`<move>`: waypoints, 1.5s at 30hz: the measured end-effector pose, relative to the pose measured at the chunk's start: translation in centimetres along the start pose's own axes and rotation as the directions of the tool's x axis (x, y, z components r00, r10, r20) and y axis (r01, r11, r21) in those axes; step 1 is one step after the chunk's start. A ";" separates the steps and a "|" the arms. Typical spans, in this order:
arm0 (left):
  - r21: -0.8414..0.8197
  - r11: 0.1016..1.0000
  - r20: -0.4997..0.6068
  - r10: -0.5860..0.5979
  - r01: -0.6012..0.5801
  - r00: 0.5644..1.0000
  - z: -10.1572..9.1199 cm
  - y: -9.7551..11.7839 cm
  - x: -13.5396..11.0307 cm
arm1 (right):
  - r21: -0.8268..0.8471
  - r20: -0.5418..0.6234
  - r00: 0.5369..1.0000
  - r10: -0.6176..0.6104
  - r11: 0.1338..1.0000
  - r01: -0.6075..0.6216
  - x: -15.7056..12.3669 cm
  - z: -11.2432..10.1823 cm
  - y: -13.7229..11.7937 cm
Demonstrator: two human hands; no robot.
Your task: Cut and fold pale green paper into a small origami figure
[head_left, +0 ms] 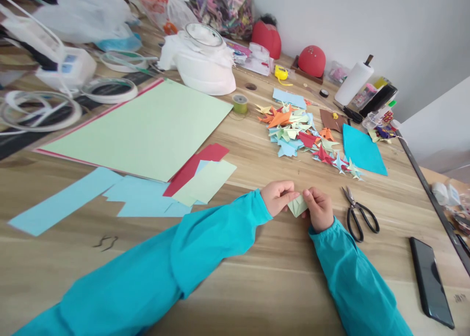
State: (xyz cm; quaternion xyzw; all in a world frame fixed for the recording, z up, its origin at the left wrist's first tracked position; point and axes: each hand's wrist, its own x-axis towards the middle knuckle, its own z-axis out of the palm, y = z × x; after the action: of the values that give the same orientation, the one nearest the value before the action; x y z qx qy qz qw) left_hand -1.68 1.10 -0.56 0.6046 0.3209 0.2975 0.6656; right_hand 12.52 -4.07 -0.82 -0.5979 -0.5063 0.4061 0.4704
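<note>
A small folded piece of pale green paper [297, 207] is held between my two hands, just above the wooden table. My left hand [278, 197] pinches its left side with thumb and fingers. On its right side, my right hand [318, 207] grips it between thumb and fingers. Creases run across the face of the paper. Black-handled scissors [354, 213] lie just right of my right hand, blades pointing away from me. Beyond my hands is a pile of folded paper cranes [290, 130] in orange, red, pale green and light blue.
Large pale green sheets [147, 125] lie at the left, with light blue paper pieces [143, 196] and a red strip [198, 167] in front. A phone [430, 282] rests at the right. A turquoise sheet [363, 149], a thread spool [240, 104] and a tape measure [281, 73] lie farther back.
</note>
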 end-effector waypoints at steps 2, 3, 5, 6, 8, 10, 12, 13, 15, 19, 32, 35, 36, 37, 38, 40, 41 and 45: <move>-0.067 0.997 0.029 -0.046 0.048 0.999 -0.1 0.1 0.1 | -0.006 0.003 1.000 -0.010 1.000 0.010 0.0 0.0 -0.1; -0.105 0.992 0.042 -0.070 0.074 0.997 -0.1 0.1 0.2 | -0.007 0.002 1.000 -0.014 1.000 0.014 0.0 0.1 -0.1; -0.168 0.980 0.045 -0.099 0.105 0.994 -0.2 0.2 0.3 | -0.002 -0.010 1.000 -0.018 1.000 0.018 0.0 0.1 -0.1; -0.188 0.977 0.034 -0.100 0.105 0.994 -0.2 0.2 0.3 | 0.004 -0.019 1.000 -0.017 1.000 0.017 0.0 0.1 -0.1; -0.205 0.975 0.014 -0.086 0.087 0.996 -0.3 0.1 0.4 | 0.018 -0.037 0.999 -0.011 1.000 0.011 0.1 0.1 0.0; -0.200 0.978 0.021 -0.056 0.059 0.998 -0.3 -0.1 0.4 | 0.031 -0.048 0.999 0.000 1.000 0.001 0.1 0.0 0.0; -0.194 0.981 0.026 -0.013 0.017 1.000 -0.3 -0.4 0.3 | 0.043 -0.057 0.998 0.013 0.999 -0.011 0.1 0.0 0.1; -0.192 0.981 0.023 0.013 -0.008 1.000 -0.3 -0.5 0.3 | 0.050 -0.061 0.998 0.020 0.999 -0.017 0.2 0.1 0.1; -0.176 0.983 0.016 0.059 -0.055 0.998 -0.2 -0.7 0.3 | 0.057 -0.065 0.997 0.030 0.998 -0.026 0.2 0.1 0.1; -0.119 0.991 -0.001 0.062 -0.062 0.998 0.0 -0.5 0.3 | 0.060 -0.035 0.999 0.022 0.998 -0.020 0.1 0.1 0.1; -0.191 0.980 -0.119 -0.074 0.050 0.990 0.0 -0.3 0.5 | 0.160 0.077 0.996 0.052 0.985 -0.063 -0.1 0.3 -0.5; -0.155 0.988 -0.157 -0.025 0.001 0.987 0.0 -0.3 0.6 | 0.151 0.075 0.997 0.037 0.987 -0.048 -0.1 0.3 -0.4; -0.134 0.991 -0.172 0.006 -0.029 0.985 0.0 -0.4 0.6 | 0.147 0.079 0.996 0.029 0.988 -0.040 -0.1 0.2 -0.3; -0.112 0.992 -0.185 0.037 -0.058 0.982 -0.1 -0.4 0.7 | 0.142 0.084 0.996 0.021 0.989 -0.032 -0.1 0.2 -0.3; -0.093 0.992 -0.196 0.062 -0.081 0.979 -0.1 -0.4 0.7 | 0.138 0.090 0.996 0.013 0.990 -0.026 -0.1 0.2 -0.2; -0.080 0.992 -0.204 0.084 -0.102 0.975 -0.2 -0.5 0.8 | 0.131 0.102 0.995 0.006 0.991 -0.020 -0.2 0.2 -0.2; -0.087 0.991 -0.204 0.082 -0.101 0.976 -0.2 -0.6 0.9 | 0.128 0.106 0.994 0.007 0.992 -0.021 -0.2 0.2 -0.2; -0.138 0.988 -0.188 0.049 -0.076 0.981 -0.3 -0.7 1.1 | 0.128 0.115 0.993 0.021 0.991 -0.036 -0.2 0.3 -0.4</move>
State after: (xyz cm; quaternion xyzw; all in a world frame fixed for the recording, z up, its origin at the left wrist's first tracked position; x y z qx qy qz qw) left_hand -1.21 2.04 -1.31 0.5345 0.3395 0.3954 0.6654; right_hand 12.13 -4.24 -0.47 -0.5489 -0.4962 0.4783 0.4730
